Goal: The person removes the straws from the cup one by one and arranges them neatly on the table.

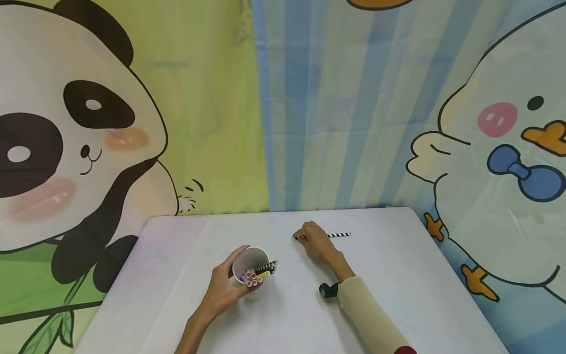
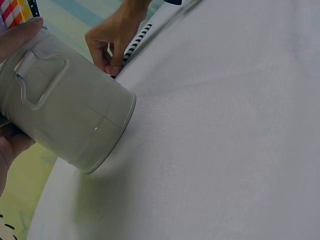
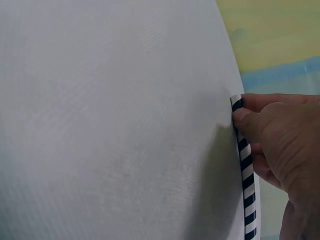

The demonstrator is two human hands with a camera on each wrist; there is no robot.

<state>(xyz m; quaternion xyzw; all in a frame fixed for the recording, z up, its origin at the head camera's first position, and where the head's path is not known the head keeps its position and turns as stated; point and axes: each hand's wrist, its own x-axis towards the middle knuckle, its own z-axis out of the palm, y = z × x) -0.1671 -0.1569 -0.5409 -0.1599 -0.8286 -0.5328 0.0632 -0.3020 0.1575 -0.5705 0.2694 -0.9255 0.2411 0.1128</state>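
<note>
My left hand (image 1: 223,287) grips a whitish cup (image 1: 258,296) round its side, tilted above the table. Several paper straws (image 1: 253,278) lean inside it: pinkish, yellow and black patterned ends poke out at the rim. The left wrist view shows a handle-like loop moulded on the cup (image 2: 75,110) and striped and dotted straws (image 2: 17,12) at its mouth. Farther back, my right hand (image 1: 316,242) pinches a black-and-white striped straw (image 1: 339,235) near its left end between thumb and fingers. In the right wrist view that striped straw (image 3: 247,185) runs along the table surface below the fingertips.
The white table (image 1: 168,275) ends at a back edge against printed curtains, with a panda (image 1: 146,196) on the left and a white bird figure (image 1: 486,221) on the right. A dark wrist-worn device (image 1: 328,290) sits by the right sleeve (image 1: 369,309).
</note>
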